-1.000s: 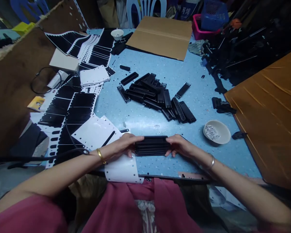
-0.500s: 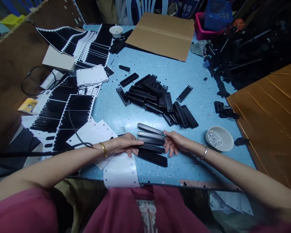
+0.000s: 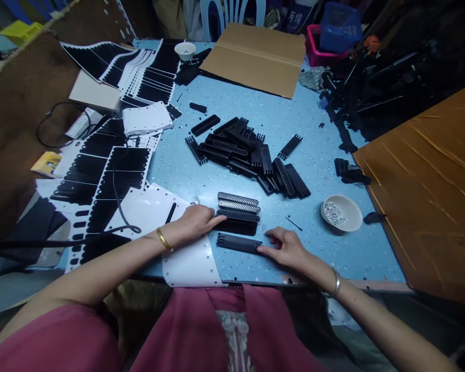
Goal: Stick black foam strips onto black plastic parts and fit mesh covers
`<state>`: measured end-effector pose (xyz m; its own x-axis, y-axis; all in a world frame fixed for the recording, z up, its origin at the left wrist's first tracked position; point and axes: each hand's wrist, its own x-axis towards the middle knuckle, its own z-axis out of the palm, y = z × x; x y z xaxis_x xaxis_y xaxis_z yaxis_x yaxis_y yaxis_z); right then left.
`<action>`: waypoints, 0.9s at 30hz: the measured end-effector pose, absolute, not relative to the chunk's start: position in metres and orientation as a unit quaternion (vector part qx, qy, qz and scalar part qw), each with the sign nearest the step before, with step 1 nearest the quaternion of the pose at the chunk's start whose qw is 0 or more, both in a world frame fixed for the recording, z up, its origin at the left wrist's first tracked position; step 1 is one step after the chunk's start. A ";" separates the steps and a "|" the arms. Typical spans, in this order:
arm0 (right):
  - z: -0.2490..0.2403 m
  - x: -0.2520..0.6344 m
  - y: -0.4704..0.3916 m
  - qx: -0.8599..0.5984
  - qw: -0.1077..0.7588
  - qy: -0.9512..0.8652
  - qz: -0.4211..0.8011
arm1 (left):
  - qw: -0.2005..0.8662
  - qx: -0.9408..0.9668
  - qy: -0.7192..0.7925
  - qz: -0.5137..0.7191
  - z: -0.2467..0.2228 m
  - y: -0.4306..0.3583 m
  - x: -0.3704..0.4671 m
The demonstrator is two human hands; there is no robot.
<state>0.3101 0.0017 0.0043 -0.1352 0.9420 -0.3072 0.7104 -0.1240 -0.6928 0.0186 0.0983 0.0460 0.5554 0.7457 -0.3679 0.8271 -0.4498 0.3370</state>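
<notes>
Several black plastic strips lie side by side in front of me, the farther ones (image 3: 238, 205) showing a silvery diamond-patterned face. My left hand (image 3: 194, 225) is closed at their left ends, a fingertip pressing the smooth black strip (image 3: 240, 226) at the near side of the row. Closer to me is a separate black strip with slotted prongs (image 3: 238, 243) at its left end. My right hand (image 3: 289, 248) has its thumb on that strip's right end, with the other fingers curled. A thin dark stick (image 3: 293, 223) lies just beyond my right hand.
A heap of black strips (image 3: 240, 144) sits mid-table. At right stands a white bowl of small shiny metal pieces (image 3: 341, 213), near a brown panel (image 3: 422, 196). Black-and-white sheets (image 3: 116, 175) and a cable (image 3: 118, 199) cover the left side. Flat cardboard (image 3: 256, 57) lies at the back.
The patterned strips sit closer together in their row. A slotted strip now lies apart at the near side under my right hand, which has moved nearer to me. My left hand has shifted slightly away from me.
</notes>
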 end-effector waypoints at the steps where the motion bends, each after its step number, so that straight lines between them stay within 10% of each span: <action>1: 0.002 0.306 -0.005 -0.638 0.143 -0.667 0.358 | 0.251 0.848 0.460 -0.080 0.045 0.095 0.017; 17: -0.031 0.270 -0.043 -0.509 0.297 -0.802 0.094 | 0.372 0.772 0.508 0.081 0.020 0.071 0.015; 27: -0.021 0.275 -0.044 -0.504 0.315 -0.799 0.089 | 0.164 0.899 0.394 0.096 0.007 0.043 0.016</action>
<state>0.2752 -0.0445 -0.0213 -0.2933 0.8620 0.4135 0.7497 0.4757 -0.4600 0.0160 0.0429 0.0072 0.6705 0.7407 0.0425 0.6780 -0.6350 0.3703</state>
